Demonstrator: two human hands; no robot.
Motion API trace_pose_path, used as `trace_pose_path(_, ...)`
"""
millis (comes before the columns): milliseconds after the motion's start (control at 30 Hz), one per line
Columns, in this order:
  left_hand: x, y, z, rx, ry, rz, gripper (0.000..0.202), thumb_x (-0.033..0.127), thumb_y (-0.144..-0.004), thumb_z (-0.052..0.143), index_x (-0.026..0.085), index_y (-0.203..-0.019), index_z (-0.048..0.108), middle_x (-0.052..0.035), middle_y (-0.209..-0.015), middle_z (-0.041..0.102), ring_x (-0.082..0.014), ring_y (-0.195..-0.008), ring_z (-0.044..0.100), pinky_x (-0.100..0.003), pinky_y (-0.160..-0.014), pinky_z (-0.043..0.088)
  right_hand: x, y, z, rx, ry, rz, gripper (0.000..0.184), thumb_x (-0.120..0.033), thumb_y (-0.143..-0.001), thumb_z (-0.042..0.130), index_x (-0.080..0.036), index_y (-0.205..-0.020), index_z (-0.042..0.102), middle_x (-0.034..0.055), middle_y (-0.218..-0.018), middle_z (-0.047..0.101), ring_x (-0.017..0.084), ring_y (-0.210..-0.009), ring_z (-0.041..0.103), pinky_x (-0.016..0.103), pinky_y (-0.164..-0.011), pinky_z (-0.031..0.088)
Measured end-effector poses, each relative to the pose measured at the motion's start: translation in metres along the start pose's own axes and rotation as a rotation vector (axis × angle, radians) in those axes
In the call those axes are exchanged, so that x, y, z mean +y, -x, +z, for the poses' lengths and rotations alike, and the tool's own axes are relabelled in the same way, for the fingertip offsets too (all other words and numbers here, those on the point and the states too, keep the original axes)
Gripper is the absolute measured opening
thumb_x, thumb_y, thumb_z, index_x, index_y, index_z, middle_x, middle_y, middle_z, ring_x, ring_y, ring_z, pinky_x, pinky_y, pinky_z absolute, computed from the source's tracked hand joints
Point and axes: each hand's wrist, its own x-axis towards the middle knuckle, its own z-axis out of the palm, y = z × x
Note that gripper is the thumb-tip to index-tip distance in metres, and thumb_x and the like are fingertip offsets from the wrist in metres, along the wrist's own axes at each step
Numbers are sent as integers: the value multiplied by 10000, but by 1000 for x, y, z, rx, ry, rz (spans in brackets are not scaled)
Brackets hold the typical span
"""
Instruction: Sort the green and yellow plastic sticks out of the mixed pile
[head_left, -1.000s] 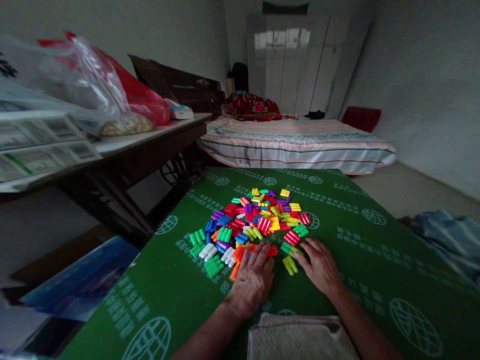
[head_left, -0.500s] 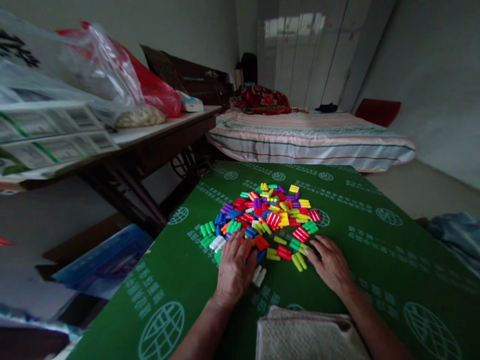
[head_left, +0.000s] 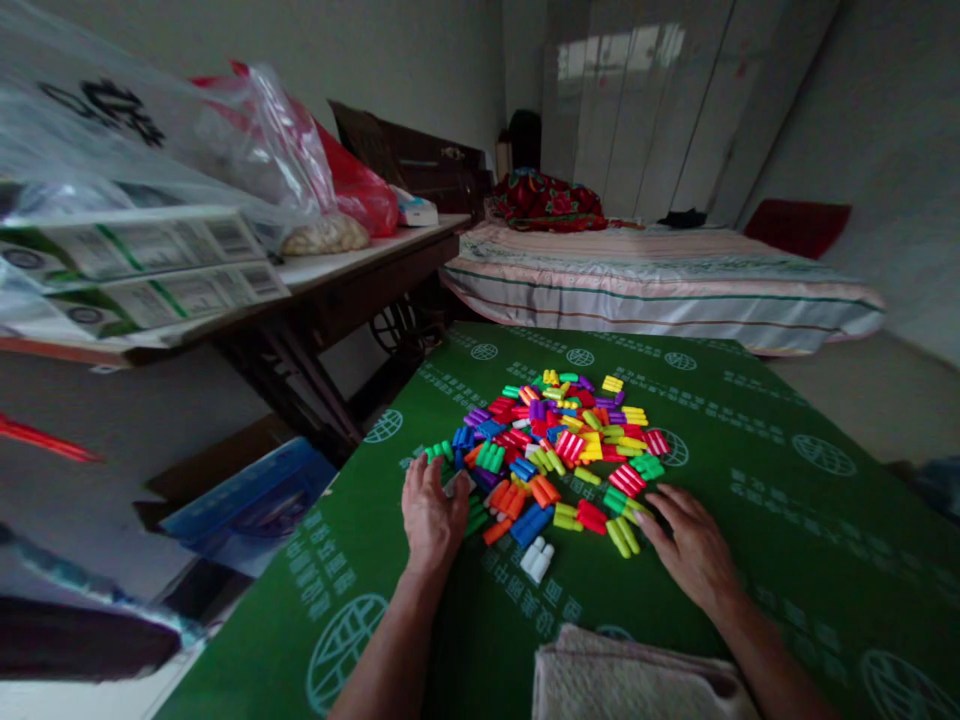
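A loose pile of small coloured plastic pieces [head_left: 559,440], shaped like short rods joined side by side, lies on a green table. My left hand [head_left: 435,515] is at the pile's left edge, fingers apart, over green pieces and beside a white piece [head_left: 459,484] that it partly hides. To the right, my right hand [head_left: 690,545] rests with loosely spread fingers, the tips touching a yellow-green piece [head_left: 636,508]. Between the hands lie orange pieces [head_left: 507,498], a blue piece [head_left: 532,524] and a separate white piece [head_left: 537,560] nearer to me.
A folded cloth [head_left: 637,680] lies at the near side of the green table [head_left: 750,460]. On the left stands a side table [head_left: 322,270] with plastic bags [head_left: 360,190] and boxes [head_left: 165,270]. Beyond the far edge is a bed [head_left: 660,280].
My left hand has moved left, off the orange and blue pieces, to the pile's left edge. The right hand stays by the same pieces. The view has shifted slightly.
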Motion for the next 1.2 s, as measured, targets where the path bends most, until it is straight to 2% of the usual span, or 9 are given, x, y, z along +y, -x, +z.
trace_pose_path(200, 4, 2, 4, -139, -14, 36, 559, 430, -825, 428, 16, -1147, 618, -229, -1237, 595, -362, -1223, 506, -503, -1063, 401, 0, -1, 0, -10, -1, 3, 506, -506, -931, 399, -107, -1008, 700, 181, -1114, 659, 290, -1055, 599, 431, -925, 498)
trace_pose_path(300, 6, 2, 3, -173, -16, 57, 564, 432, -823, 403, 21, -1139, 626, -220, -1239, 596, -354, -1228, 495, -494, -1071, 388, 0, -2, 0, -21, -12, 12, 483, -493, -930, 410, -114, -1020, 696, 172, -1124, 657, 283, -1059, 599, 429, -933, 496)
trace_pose_path(467, 8, 2, 3, -208, 1, 102, 534, 428, -821, 402, 60, -1135, 630, -184, -1204, 624, -323, -1142, 548, -472, -1013, 439, -2, -3, -1, -13, -12, 38, 431, -471, -925, 432, -144, -1014, 698, 152, -1134, 659, 272, -1070, 595, 427, -940, 496)
trace_pose_path(833, 13, 1, 0, -207, 39, 138, 421, 445, -824, 425, 155, -997, 676, -138, -1147, 662, -298, -1068, 600, -448, -930, 500, -6, -7, -6, 12, -40, 71, 367, -430, -916, 453, -175, -1009, 699, 146, -1129, 658, 266, -1078, 592, 439, -943, 493)
trace_pose_path(1067, 19, 1, -4, -208, 59, 129, 440, 439, -829, 405, 132, -988, 678, -135, -1076, 693, -284, -1007, 628, -413, -885, 524, -4, -7, -6, 3, -64, 50, 361, -407, -913, 466, -142, -1015, 689, 160, -1111, 662, 266, -1065, 594, 434, -939, 496)
trace_pose_path(1200, 18, 1, -2, -190, 65, 141, 427, 441, -829, 408, 141, -969, 678, -128, -1047, 701, -286, -986, 633, -412, -863, 530, -6, -7, -9, 18, -115, 16, 347, -419, -872, 541, -146, -1038, 675, 152, -1104, 662, 269, -1063, 590, 442, -937, 495)
